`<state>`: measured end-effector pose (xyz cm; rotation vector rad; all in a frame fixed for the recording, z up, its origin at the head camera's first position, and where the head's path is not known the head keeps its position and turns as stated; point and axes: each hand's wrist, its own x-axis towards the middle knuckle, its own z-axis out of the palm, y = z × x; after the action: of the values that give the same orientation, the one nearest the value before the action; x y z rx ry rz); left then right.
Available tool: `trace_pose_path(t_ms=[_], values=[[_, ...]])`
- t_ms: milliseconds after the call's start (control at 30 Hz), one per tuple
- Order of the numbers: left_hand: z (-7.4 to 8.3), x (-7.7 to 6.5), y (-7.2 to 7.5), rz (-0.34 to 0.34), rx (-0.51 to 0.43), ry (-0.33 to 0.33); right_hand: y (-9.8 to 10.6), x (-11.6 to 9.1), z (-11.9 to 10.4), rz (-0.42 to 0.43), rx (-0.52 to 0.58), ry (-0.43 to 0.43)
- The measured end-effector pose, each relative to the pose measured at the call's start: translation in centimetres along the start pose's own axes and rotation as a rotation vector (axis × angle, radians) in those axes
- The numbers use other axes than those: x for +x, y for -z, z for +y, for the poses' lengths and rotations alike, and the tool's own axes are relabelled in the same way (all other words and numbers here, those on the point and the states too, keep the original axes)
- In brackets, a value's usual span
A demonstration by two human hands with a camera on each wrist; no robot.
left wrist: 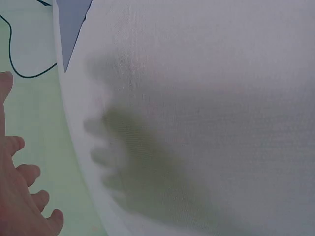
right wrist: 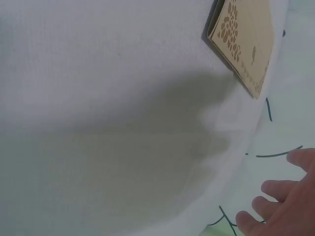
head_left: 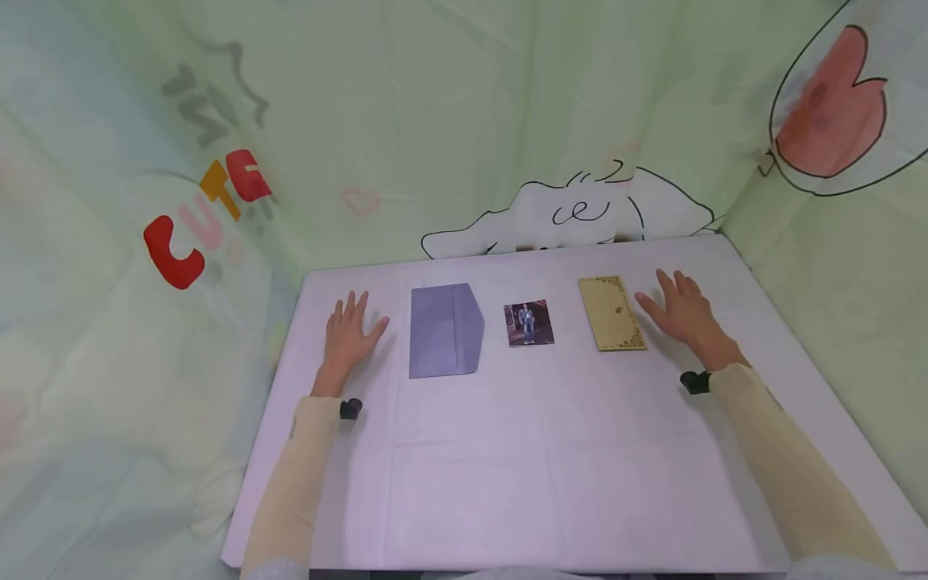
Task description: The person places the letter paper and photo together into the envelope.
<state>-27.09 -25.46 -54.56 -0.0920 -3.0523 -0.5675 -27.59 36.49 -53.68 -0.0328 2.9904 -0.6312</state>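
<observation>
A lavender envelope [head_left: 433, 332] lies on the white table with its pointed flap side to the right. My left hand [head_left: 350, 340] hovers to its left, fingers spread, holding nothing. In the left wrist view, one corner of the envelope [left wrist: 72, 27] shows beyond the hand [left wrist: 22, 189]. Mid-table is a small square photo [head_left: 529, 323] of a standing person in blue. Right of it lies a tan card [head_left: 611, 314] with brown floral corners; the right wrist view shows its layered edge. Just right of the card, my right hand [head_left: 685, 314] is held apart from it, fingers extended and bare.
The table [head_left: 493, 491] is covered with a white cloth. Pale green curtains [head_left: 449, 105] with cartoon drawings and coloured letters hang behind and at both sides. Dark wrist cameras [head_left: 351, 408] sit under both wrists. Hand shadows fall on the cloth.
</observation>
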Motion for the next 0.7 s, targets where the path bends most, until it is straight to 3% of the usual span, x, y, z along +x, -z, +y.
trace_pose_path(t_ms=[367,700], values=[[1.0,0.5,-1.1,-0.012,-0.018,-0.022,-0.8,0.1,-0.8,-0.013,0.024,0.031],[2.4,0.8,-1.9,-0.007,-0.025,-0.035,-2.2,0.7,-3.2,-0.047,0.074,0.025]])
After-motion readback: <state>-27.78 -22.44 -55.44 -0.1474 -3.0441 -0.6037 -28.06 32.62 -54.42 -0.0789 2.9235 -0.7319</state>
